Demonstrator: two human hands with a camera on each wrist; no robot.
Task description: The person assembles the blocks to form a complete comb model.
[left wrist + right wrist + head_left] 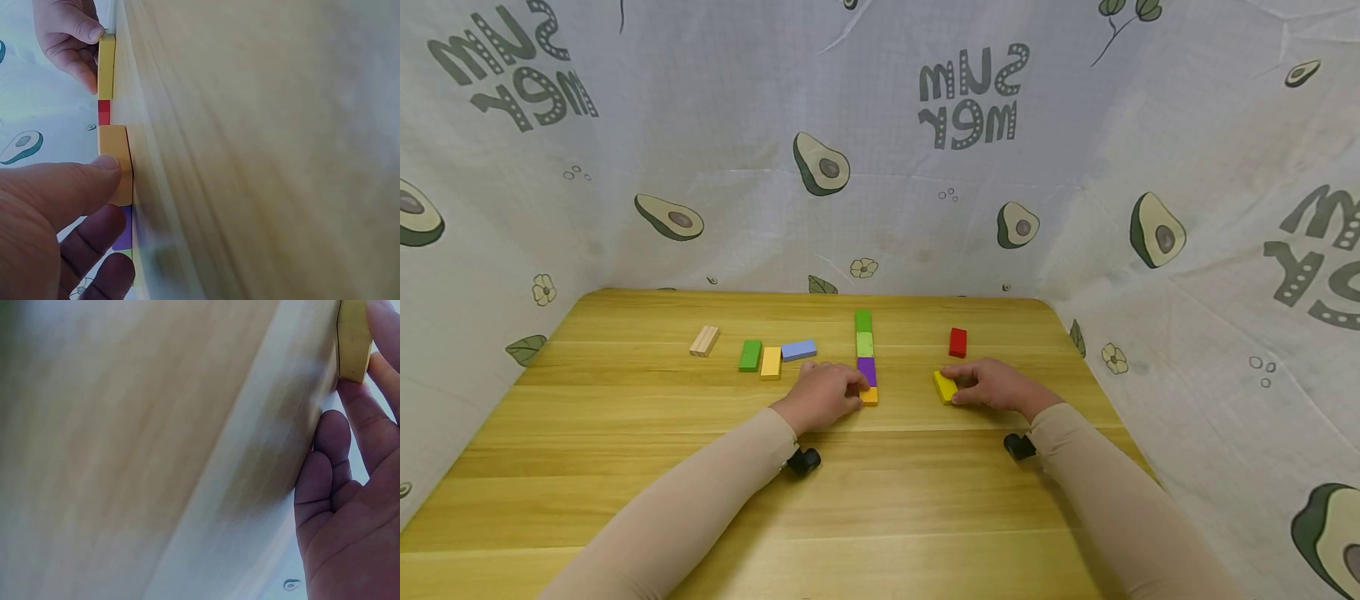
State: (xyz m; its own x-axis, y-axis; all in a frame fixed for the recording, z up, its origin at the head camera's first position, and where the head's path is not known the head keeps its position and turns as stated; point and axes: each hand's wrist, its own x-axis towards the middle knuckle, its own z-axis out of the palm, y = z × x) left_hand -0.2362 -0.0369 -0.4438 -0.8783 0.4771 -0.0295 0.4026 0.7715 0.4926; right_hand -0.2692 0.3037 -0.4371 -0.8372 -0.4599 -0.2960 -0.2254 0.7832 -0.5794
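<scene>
A row of flat wooden blocks runs away from me on the table: an orange block [869, 397] nearest, then a purple block [867, 372], a light green block [865, 344] and a green block [862, 320] at the far end. My left hand [823, 395] pinches the orange block at the row's near end; in the left wrist view its thumb [84, 184] lies across the block's face. To the right of the row, my right hand [1000, 386] holds a yellow block [944, 387] at a slant between thumb and fingers, close over the tabletop.
Beyond the yellow block lies a red block [958, 342]. Left of the row are a green block [750, 356], a yellow-orange block [771, 363], a blue block [799, 350] and pale striped wooden pieces [704, 341]. A printed cloth [737, 208] hangs around the wooden table [895, 500].
</scene>
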